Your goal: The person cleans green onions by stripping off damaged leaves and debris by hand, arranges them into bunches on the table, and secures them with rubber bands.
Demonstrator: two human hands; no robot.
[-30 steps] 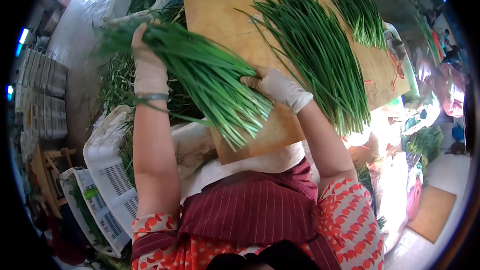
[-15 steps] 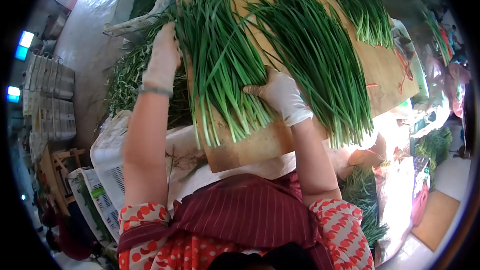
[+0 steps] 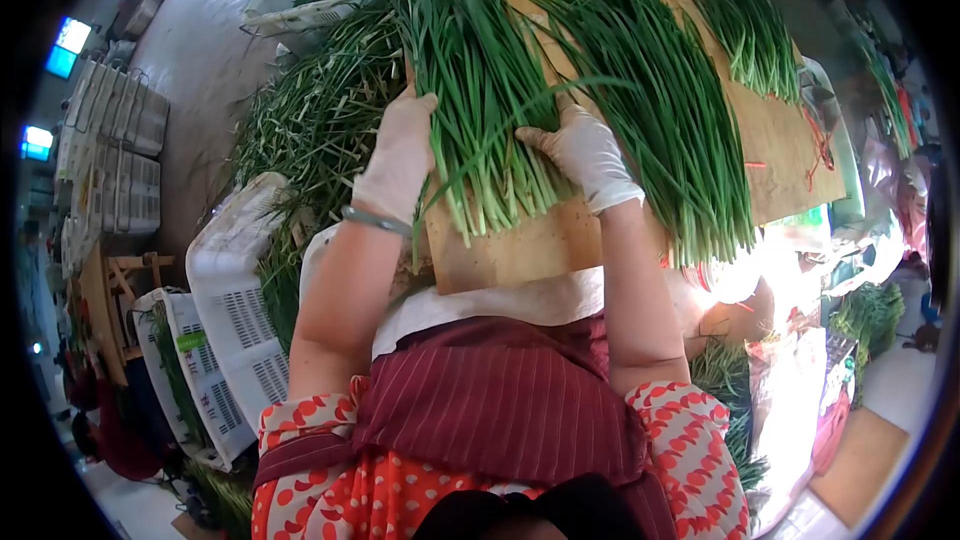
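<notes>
A loose pile of garlic chives [image 3: 480,90] lies on a wooden board [image 3: 520,260], pale stem ends toward me. My left hand [image 3: 398,150], in a whitish glove, grips its left edge, thumb against the leaves and other fingers partly hidden. At the right edge, my gloved right hand [image 3: 582,148] holds the same pile, its thumb laid across the stems. One long leaf [image 3: 560,90] arcs over the right hand's fingertips. Another chive pile [image 3: 660,100] lies just right of that hand, and a third pile [image 3: 740,30] sits at the board's far right.
Heaped cut leaves [image 3: 320,110] adjoin the board's left side. A white plastic crate [image 3: 235,290] stands at lower left, with stacked crates [image 3: 115,150] farther off. Red ties [image 3: 822,140] lie on the board's right end. Plastic bags [image 3: 785,390] and more greens are at right.
My left hand has come down and toward me from the pile's upper left edge. The pile looks narrower, its stem ends more even. My right hand has shifted slightly along the right edge.
</notes>
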